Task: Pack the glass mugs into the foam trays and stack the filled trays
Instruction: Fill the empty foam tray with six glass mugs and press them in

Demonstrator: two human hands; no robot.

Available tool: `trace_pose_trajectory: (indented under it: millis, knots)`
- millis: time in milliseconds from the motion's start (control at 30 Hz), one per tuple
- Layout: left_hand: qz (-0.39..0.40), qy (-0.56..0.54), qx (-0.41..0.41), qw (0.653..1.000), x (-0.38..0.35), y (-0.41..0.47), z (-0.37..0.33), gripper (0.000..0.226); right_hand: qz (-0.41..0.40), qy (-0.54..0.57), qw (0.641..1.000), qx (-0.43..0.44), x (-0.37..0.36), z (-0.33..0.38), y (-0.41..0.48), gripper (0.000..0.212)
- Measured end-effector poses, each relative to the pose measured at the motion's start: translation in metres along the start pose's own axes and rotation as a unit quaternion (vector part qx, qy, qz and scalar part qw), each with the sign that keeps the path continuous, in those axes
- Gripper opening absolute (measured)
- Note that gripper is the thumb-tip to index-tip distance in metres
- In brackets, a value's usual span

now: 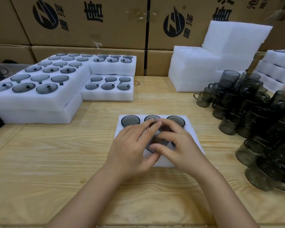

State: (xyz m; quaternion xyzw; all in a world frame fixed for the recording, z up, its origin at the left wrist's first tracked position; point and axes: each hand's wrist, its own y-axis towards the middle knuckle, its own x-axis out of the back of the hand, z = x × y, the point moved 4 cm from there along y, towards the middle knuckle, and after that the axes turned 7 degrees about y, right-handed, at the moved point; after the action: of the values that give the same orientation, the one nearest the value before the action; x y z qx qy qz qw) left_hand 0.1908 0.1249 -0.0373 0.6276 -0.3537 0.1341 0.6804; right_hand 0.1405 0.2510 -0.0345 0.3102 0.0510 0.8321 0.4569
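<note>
A white, soft-edged foam tray (163, 163) is set flat on the pale, grained wooden table (56, 162), directly in front of the person. Its far row of three round pockets is filled with smoky grey glass mugs (130, 120), seen from above as dark-rimmed circles. A further glass mug (161, 141), tinted the same grey, is held over the middle of the near row. It is grasped from the left by the left hand (132, 145), with the fingers bent across its top and the thumb below. It is clasped from the right by the right hand (179, 145), whose fingers are curled round it. How deep it sits in its pocket cannot be told.

Filled trays (31, 102) of the same foam are stacked at the left rear. Plain foam blocks (196, 66) are piled at the right rear, and loose cylindrical mugs (253, 112) with thin handles are heaped on the right. Printed cardboard cartons (89, 22) are ranged behind.
</note>
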Motion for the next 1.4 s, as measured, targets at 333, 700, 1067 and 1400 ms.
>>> trace_pose_trajectory:
  millis: [333,700,1067,1400]
  knots:
    - [0.04,-0.081,0.048,0.995,0.001,0.0,0.006,0.058,0.018,-0.036,0.999,-0.018,0.002,-0.002,0.003,0.046]
    - [0.176,-0.213,0.209,0.938,-0.011,-0.001,0.027,0.061,0.055,-0.105,0.993,-0.005,0.0,-0.003,0.006,0.042]
    - [0.181,-0.187,0.164,0.951,-0.006,-0.001,0.022,0.069,0.076,-0.252,0.964,0.032,-0.01,0.001,-0.001,0.057]
    - [0.175,-0.159,0.191,0.953,-0.012,-0.004,0.023,0.065,0.109,-0.374,0.921,0.032,-0.02,0.001,-0.004,0.054]
